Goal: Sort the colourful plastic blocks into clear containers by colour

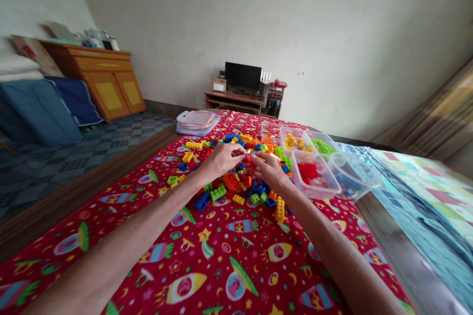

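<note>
My left hand [223, 160] and my right hand [268, 170] meet above a heap of colourful plastic building bricks [231, 182], their fingertips pinching a small red brick [247, 159] between them. The heap lies on a red bedspread printed with rockets [192, 261]. A stack of yellow bricks [280, 209] stands just below my right wrist. Beyond my right hand, a transparent tub holds red bricks [314, 177]. Other transparent tubs behind it hold green bricks [322, 146] and yellow bricks [291, 141].
A transparent lidded box [196, 122] sits at the bedspread's far end, and a transparent tub [353, 175] lies tilted at its right edge. A patterned bed [424, 197] lies to the right. A wooden cabinet [105, 81] and a monitor on a low desk [242, 78] stand beyond.
</note>
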`<state>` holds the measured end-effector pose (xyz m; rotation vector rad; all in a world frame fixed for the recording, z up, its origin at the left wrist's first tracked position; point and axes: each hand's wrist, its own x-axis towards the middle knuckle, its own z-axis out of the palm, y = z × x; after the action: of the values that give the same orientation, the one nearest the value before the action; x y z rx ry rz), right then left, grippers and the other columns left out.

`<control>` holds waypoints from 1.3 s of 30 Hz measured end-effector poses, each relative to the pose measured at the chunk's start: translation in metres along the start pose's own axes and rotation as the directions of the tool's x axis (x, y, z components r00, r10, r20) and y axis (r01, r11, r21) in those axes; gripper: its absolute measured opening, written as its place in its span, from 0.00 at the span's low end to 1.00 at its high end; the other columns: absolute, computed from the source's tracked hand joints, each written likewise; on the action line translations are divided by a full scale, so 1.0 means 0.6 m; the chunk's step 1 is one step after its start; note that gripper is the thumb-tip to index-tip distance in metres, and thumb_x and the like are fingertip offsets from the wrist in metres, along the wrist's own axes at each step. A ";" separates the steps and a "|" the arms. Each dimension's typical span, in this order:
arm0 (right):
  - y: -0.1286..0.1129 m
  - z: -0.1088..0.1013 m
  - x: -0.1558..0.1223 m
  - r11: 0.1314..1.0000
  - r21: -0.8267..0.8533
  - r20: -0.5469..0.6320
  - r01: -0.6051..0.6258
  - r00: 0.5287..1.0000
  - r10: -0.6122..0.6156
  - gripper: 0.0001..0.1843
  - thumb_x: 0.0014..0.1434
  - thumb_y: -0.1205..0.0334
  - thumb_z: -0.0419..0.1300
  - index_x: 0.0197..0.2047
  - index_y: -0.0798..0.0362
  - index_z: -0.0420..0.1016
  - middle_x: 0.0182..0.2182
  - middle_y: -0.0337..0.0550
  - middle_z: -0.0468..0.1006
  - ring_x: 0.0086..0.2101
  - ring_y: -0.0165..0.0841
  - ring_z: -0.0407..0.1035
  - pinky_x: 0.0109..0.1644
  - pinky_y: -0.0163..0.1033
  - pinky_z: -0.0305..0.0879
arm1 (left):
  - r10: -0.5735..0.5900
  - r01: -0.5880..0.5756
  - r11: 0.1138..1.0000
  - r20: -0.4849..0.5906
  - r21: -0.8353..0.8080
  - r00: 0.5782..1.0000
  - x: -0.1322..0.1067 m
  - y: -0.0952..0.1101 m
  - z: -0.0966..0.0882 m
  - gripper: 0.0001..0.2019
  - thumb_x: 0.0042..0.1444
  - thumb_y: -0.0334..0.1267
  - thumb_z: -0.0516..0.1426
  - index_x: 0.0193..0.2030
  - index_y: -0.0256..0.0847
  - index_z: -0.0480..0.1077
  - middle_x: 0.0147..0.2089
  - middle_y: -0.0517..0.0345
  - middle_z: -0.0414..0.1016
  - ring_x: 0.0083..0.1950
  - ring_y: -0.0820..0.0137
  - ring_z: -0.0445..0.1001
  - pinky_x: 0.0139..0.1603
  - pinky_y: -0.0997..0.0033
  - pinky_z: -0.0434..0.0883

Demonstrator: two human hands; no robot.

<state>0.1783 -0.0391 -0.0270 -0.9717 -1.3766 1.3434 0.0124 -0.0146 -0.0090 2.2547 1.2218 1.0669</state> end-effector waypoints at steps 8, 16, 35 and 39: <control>-0.023 -0.017 -0.003 0.986 -0.161 -0.068 0.047 0.996 -0.059 0.18 0.49 0.46 0.60 0.29 0.55 0.68 0.15 0.29 0.61 0.15 0.21 0.52 0.20 0.30 0.48 | 0.011 -0.008 1.000 0.182 -0.018 0.983 0.007 -0.017 -0.022 0.11 0.52 0.38 0.56 0.40 0.37 0.75 0.35 0.57 0.80 0.35 0.69 0.77 0.37 0.73 0.72; -0.074 -0.160 0.000 0.230 -0.965 -0.201 -0.122 0.911 -0.360 0.14 0.57 0.63 0.52 0.39 0.56 0.77 0.31 0.48 0.79 0.34 0.35 0.72 0.38 0.36 0.61 | -0.157 -0.071 0.846 0.375 0.528 0.913 0.011 -0.078 -0.051 0.12 0.50 0.34 0.56 0.41 0.41 0.76 0.35 0.56 0.79 0.36 0.67 0.76 0.34 0.75 0.67; -0.058 -0.075 -0.013 0.036 -0.994 0.089 0.099 0.974 -0.209 0.15 0.62 0.68 0.47 0.41 0.55 0.76 0.29 0.48 0.78 0.28 0.33 0.68 0.32 0.35 0.54 | -0.032 -0.147 0.807 0.290 0.572 0.956 -0.003 -0.042 -0.027 0.11 0.56 0.33 0.51 0.41 0.40 0.72 0.40 0.52 0.76 0.40 0.64 0.74 0.40 0.71 0.67; -0.023 -0.025 -0.015 0.055 -0.962 0.257 0.266 0.958 -0.130 0.13 0.62 0.67 0.49 0.43 0.55 0.74 0.35 0.50 0.78 0.34 0.33 0.71 0.34 0.34 0.57 | 0.126 -0.276 0.849 0.335 0.451 0.934 -0.005 -0.032 -0.009 0.09 0.57 0.33 0.50 0.38 0.40 0.71 0.37 0.55 0.75 0.39 0.67 0.74 0.41 0.72 0.67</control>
<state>0.1957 -0.0453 -0.0148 -1.4653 -2.4974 -0.0755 -0.0035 -0.0065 -0.0185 2.8587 1.2486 0.4729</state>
